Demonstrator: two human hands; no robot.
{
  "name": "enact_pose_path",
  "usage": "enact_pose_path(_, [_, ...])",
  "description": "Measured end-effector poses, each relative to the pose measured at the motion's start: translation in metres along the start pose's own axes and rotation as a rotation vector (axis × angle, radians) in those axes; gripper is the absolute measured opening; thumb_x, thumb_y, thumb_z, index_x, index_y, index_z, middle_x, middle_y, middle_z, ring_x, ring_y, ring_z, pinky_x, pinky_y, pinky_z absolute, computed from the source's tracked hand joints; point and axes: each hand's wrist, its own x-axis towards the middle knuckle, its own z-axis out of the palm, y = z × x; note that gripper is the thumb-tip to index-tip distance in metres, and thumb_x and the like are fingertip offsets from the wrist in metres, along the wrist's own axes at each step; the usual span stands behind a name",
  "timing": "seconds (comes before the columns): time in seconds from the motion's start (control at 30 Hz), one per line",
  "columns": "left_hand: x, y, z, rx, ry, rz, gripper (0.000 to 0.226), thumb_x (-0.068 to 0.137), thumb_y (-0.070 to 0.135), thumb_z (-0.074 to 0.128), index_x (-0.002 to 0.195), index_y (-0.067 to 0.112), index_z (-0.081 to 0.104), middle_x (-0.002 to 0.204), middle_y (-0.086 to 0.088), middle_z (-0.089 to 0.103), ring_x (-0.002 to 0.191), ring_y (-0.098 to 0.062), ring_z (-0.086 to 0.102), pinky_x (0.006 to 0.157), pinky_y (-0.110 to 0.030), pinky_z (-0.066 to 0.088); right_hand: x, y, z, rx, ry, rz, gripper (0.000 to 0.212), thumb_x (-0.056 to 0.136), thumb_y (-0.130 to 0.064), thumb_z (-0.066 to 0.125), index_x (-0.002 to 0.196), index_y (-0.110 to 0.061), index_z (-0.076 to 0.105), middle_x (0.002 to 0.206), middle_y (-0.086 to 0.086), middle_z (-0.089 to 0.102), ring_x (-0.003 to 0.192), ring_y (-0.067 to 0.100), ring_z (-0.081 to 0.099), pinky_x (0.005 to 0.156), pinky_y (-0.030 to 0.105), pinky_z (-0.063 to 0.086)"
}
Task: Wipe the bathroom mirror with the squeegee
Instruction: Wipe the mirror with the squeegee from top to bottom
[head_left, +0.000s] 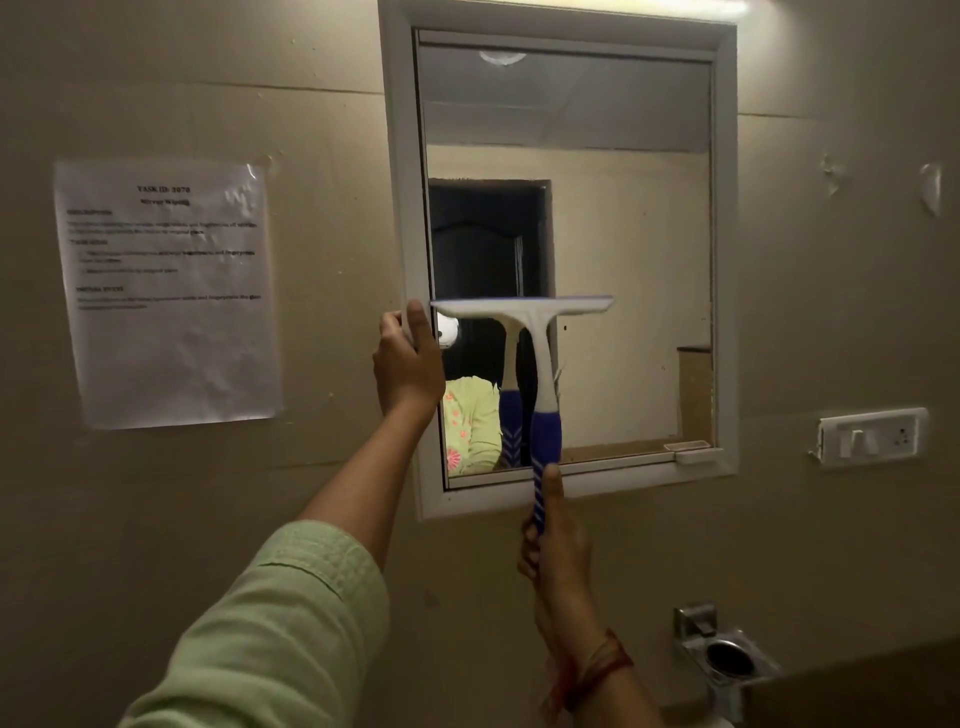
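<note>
A white-framed bathroom mirror (623, 218) hangs on the beige wall. My right hand (553, 540) grips the blue end of a white and blue squeegee (540, 353), held upright. Its blade lies flat across the glass at mid height, on the mirror's left half. My left hand (408, 358) clasps the mirror's left frame edge (402, 208), thumb on the front. The glass reflects a dark doorway, a green garment and the squeegee's handle.
A printed task sheet (169, 291) is taped to the wall left of the mirror. A white switch plate (872, 437) sits right of the mirror's lower corner. A metal soap holder (724, 657) juts from the wall at the lower right.
</note>
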Motion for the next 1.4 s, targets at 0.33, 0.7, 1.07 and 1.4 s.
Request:
enact_pose_path(0.33, [0.001,0.001,0.000,-0.004,-0.001,0.004,0.045,0.096,0.046,0.025,0.103,0.008,0.048,0.072,0.007,0.051,0.063,-0.004,0.051,0.052,-0.019,0.038,0.008,0.001,-0.007,-0.091,-0.028,-0.024,0.054,0.067,-0.067,0.047,0.066,-0.014,0.054,0.050,-0.004,0.045,0.037,0.006,0.036,0.037,0.018,0.030])
enact_pose_path(0.7, [0.002,0.000,0.000,-0.002,0.022,-0.002,0.046,0.096,0.046,0.025,0.104,0.007,0.049,0.069,0.010,0.047,0.061,0.001,0.046,0.050,-0.016,0.031,0.014,-0.010,-0.009,-0.086,-0.049,-0.043,0.051,0.068,-0.068,0.049,0.064,-0.017,0.054,0.046,-0.008,0.046,0.035,0.004,0.035,0.034,0.017,0.028])
enact_pose_path(1.07, [0.003,-0.001,0.002,0.005,0.043,0.016,0.047,0.097,0.042,0.027,0.100,0.001,0.049,0.068,0.008,0.045,0.058,0.001,0.042,0.049,0.004,0.031,-0.002,0.037,-0.025,-0.175,-0.028,0.043,0.055,0.067,-0.069,0.040,0.065,-0.016,0.054,0.054,-0.004,0.047,0.040,0.005,0.037,0.036,0.016,0.030])
enact_pose_path(1.4, [0.002,-0.002,0.000,0.000,0.042,0.016,0.046,0.097,0.042,0.028,0.100,0.002,0.049,0.070,0.006,0.047,0.059,0.000,0.043,0.048,0.002,0.033,0.005,0.041,-0.030,-0.219,-0.078,0.052,0.058,0.069,-0.072,0.038,0.066,-0.017,0.054,0.053,-0.005,0.047,0.040,0.006,0.037,0.038,0.017,0.030])
